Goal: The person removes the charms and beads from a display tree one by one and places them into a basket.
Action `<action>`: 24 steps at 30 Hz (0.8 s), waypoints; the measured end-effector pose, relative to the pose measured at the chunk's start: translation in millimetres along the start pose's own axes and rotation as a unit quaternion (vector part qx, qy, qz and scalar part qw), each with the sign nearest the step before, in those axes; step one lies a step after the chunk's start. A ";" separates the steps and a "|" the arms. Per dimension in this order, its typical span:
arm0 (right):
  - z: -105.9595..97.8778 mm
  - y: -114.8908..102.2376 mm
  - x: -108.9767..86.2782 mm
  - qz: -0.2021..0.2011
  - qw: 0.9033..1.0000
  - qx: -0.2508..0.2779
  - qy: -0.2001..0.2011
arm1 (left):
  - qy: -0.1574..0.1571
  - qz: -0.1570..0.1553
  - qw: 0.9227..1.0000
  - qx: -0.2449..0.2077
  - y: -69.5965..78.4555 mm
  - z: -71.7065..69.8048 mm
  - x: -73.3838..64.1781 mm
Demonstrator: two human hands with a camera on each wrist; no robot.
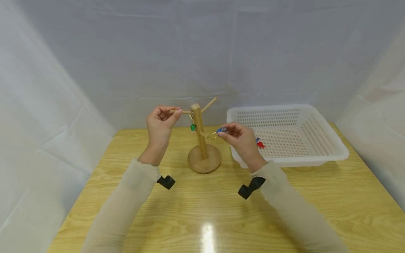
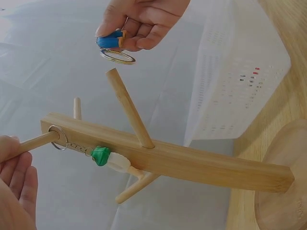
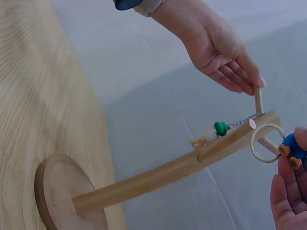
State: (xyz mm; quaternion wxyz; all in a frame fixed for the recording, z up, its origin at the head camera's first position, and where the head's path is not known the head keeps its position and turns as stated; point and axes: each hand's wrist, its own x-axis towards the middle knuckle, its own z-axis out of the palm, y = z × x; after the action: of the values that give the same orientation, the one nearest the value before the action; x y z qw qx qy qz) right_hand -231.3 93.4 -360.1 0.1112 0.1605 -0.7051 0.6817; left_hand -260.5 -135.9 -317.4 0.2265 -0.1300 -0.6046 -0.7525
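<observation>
A wooden peg stand (image 1: 200, 130) with a round base rises from the table. My left hand (image 1: 159, 123) pinches the end of its upper left peg (image 2: 36, 143) between thumb and fingertips. From that peg hangs a keychain (image 2: 100, 155) with a green-topped figure, its ring close to the post. Thumb and fingers of my right hand (image 1: 242, 140) grip a blue figure keychain (image 3: 293, 146) with orange feet. Its metal ring (image 2: 117, 59) dangles just off the tip of a lower peg (image 2: 127, 105) that points toward this hand.
A white perforated basket (image 1: 316, 161) stands on the right of the wooden table (image 1: 190, 203). Inside, near my right wrist, lies a small red and grey item (image 1: 260, 144). Pale sheeting (image 1: 202, 52) closes off the back and sides.
</observation>
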 end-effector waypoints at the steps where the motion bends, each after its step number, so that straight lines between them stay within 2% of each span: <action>1: -2.4 0.4 0.8 0.001 1.000 -0.002 0.002 | 0.000 0.001 1.000 0.000 0.1 0.0 0.0; 7: -21.0 8.1 7.2 0.016 1.000 -0.013 0.015 | -0.001 0.003 1.000 -0.003 -0.3 0.3 0.4; 11: -37.5 13.9 13.4 0.052 0.998 -0.037 0.019 | 0.001 0.000 1.000 -0.006 -1.0 0.6 0.9; 17: -63.8 23.4 21.3 0.121 0.990 -0.071 0.023 | 0.000 0.002 1.000 -0.006 -2.1 0.0 1.6; 24: -86.4 39.1 29.4 0.151 0.982 -0.109 0.028 | -0.001 0.005 1.000 -0.009 -2.8 -0.9 2.8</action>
State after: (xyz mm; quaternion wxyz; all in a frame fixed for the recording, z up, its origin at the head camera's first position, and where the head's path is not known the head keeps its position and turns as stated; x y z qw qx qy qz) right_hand -278.6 178.1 -381.3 0.0436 0.0201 -0.7879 0.6140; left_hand -264.2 -136.8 -318.7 0.2280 -0.1359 -0.5974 -0.7567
